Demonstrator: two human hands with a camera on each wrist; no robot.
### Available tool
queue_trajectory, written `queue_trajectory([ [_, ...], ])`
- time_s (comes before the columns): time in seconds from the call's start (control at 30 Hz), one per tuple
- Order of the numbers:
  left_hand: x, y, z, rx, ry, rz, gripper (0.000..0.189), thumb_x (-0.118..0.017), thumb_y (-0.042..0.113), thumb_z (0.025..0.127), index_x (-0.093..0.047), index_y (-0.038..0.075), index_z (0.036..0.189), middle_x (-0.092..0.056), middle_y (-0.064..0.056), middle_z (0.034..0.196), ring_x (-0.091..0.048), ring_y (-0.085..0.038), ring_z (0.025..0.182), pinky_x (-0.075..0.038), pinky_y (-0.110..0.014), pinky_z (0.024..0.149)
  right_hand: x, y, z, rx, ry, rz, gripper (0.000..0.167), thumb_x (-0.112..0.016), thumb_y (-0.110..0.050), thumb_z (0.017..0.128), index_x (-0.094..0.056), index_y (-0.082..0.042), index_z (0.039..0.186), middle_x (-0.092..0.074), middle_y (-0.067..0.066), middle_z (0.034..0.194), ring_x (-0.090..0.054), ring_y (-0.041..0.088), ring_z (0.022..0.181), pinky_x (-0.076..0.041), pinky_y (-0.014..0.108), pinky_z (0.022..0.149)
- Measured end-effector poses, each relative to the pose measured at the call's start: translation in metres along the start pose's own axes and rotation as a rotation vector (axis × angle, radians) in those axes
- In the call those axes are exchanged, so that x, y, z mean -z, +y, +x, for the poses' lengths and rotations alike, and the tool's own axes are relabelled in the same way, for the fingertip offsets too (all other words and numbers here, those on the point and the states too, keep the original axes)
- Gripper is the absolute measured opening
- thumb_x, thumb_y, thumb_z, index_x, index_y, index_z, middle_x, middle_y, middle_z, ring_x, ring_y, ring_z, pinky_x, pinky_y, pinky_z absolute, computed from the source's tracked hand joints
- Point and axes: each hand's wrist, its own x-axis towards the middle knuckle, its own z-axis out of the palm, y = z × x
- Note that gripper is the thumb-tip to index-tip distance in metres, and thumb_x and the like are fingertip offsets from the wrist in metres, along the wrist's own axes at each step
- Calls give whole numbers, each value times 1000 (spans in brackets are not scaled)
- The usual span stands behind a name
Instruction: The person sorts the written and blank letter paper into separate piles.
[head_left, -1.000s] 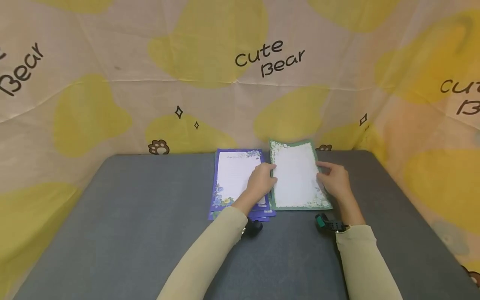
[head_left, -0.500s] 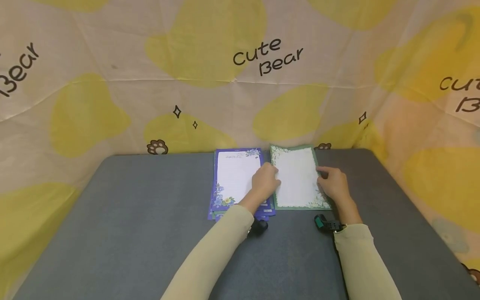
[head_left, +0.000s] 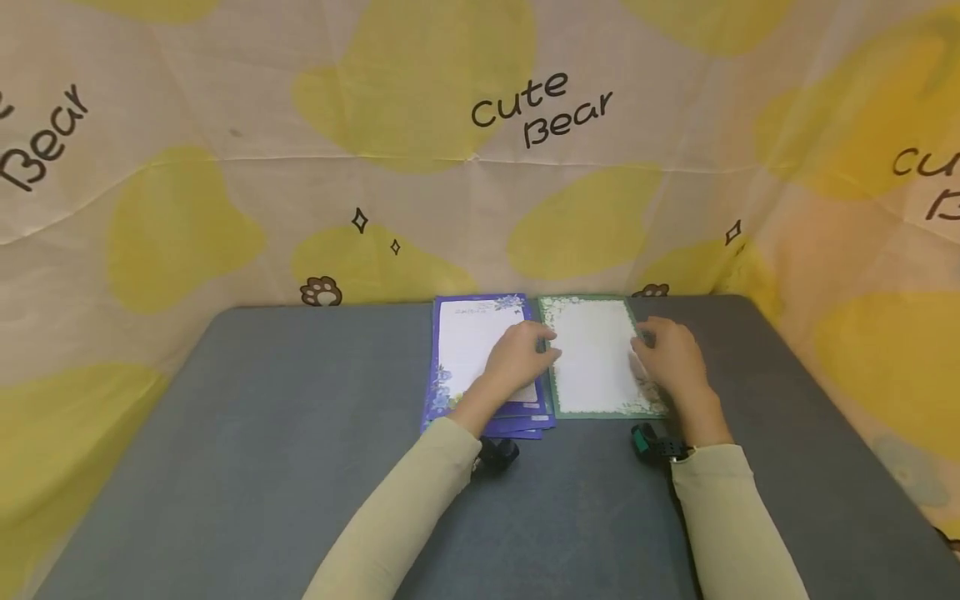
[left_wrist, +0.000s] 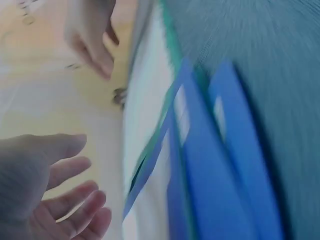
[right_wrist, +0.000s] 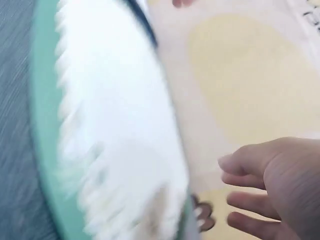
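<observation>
A white sheet of paper with a green floral border [head_left: 592,358] lies on the table at the far side. To its left is a loose pile of blue-violet bordered sheets [head_left: 472,342], whose lower edges fan out. My left hand [head_left: 517,360] hovers over the pile's right part, fingers pointing at the green sheet's left edge; in the left wrist view that left hand [left_wrist: 55,190] has loosely bent fingers and holds nothing. Beside the green sheet's right edge is my right hand [head_left: 675,358]. The right wrist view shows the right hand [right_wrist: 280,185] apart from the paper, fingers relaxed.
The grey table [head_left: 300,467] meets a cream and yellow printed cloth [head_left: 420,208] hung behind it and at both sides. A black camera band [head_left: 656,443] sits on the right wrist; another dark wrist camera [head_left: 498,454] hangs under the left.
The green-bordered sheet, whose top edge was raised and curved, now lies flat. Both hands have let go of its sides; the left has drawn slightly back left.
</observation>
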Motion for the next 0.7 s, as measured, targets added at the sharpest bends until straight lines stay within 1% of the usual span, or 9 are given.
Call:
queue_trajectory([
  [0.03,6,-6,-3,-14,7,-17,35,-68,28,97,-71,11,128,-66,-8,138,-57,-27,134,-46,-43,113,2,-4,0,16,16,5,41,-56,-21,101,-62,5,133,-56,31,141,-57,52,119,-48,63,97],
  [0.1,20,-21,-11,-26,18,-42,36,-68,28,96,-70,11,128,-65,-9,139,-56,-28,136,-44,-44,116,6,-13,-1,40,22,44,41,-57,-26,102,-63,1,133,-63,28,134,-63,48,111,-52,60,90],
  [0.2,41,-49,-23,-44,27,-61,40,-72,28,94,-69,10,129,-64,-11,141,-55,-30,137,-41,-46,118,6,-29,-2,94,-12,139,41,-58,-32,103,-66,-4,132,-70,23,125,-70,41,100,-56,54,82],
  [0.23,48,-59,-28,-45,28,-64,42,-73,28,93,-69,9,130,-63,-11,142,-54,-31,138,-41,-47,118,4,-36,-2,109,-28,163,41,-58,-33,103,-66,-5,132,-70,20,126,-69,41,108,-56,56,87],
  [0.33,61,-87,-40,-28,23,-77,50,-76,29,90,-66,8,133,-59,-13,146,-49,-34,142,-37,-50,120,-9,-57,1,171,-86,229,39,-62,-32,101,-68,-5,129,-70,18,129,-69,39,113,-57,55,93],
  [0.43,66,-111,-47,-3,23,-131,55,-77,30,89,-62,9,138,-54,-13,152,-42,-35,147,-32,-53,123,-30,-74,4,232,-144,268,38,-67,-29,98,-69,-6,128,-70,15,130,-67,36,118,-55,53,99],
  [0.53,65,-130,-49,-17,38,-218,56,-77,27,89,-61,9,139,-52,-12,154,-39,-35,149,-28,-54,125,-52,-84,5,266,-188,308,38,-71,-27,95,-70,-7,128,-70,14,132,-63,35,126,-51,54,105],
  [0.6,63,-138,-50,-34,36,-262,56,-78,25,88,-62,10,139,-51,-10,154,-37,-33,151,-25,-54,126,-65,-87,5,292,-195,307,39,-73,-27,93,-69,-9,128,-68,13,134,-59,35,131,-47,55,110],
  [0.7,59,-144,-51,-40,6,-229,63,-80,29,86,-59,12,143,-45,-7,160,-29,-30,155,-20,-54,127,-82,-85,7,340,-193,278,48,-75,-27,91,-65,-8,134,-61,15,143,-49,38,141,-38,58,117],
])
